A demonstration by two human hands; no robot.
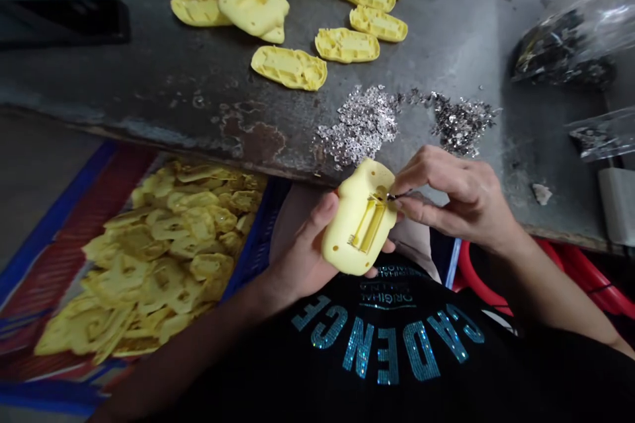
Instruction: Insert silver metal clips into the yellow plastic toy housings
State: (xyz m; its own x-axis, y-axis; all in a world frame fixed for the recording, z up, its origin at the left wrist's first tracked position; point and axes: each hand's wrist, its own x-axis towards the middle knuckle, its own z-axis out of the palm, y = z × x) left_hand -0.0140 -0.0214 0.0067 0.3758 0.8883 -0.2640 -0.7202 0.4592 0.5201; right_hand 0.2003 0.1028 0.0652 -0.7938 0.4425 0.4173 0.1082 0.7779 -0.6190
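Observation:
My left hand (302, 248) is wrapped round a pale yellow plastic shell (358, 218), its open slot facing up. My right hand (456, 195) pinches a small dark metal piece (393, 197) with thumb and forefinger, its tip touching the upper edge of the shell's slot. Both hands hover in front of my chest, just below the edge of the metal table (188, 89). A heap of small shiny metal parts (367, 120) lies on the table right behind the shell.
More yellow plastic shells (290, 67) are scattered over the far side of the table. A blue crate (255, 248) full of yellow shells stands low on the left. Clear plastic bags with dark parts (565, 49) lie at the right. Red rims (585, 274) show below right.

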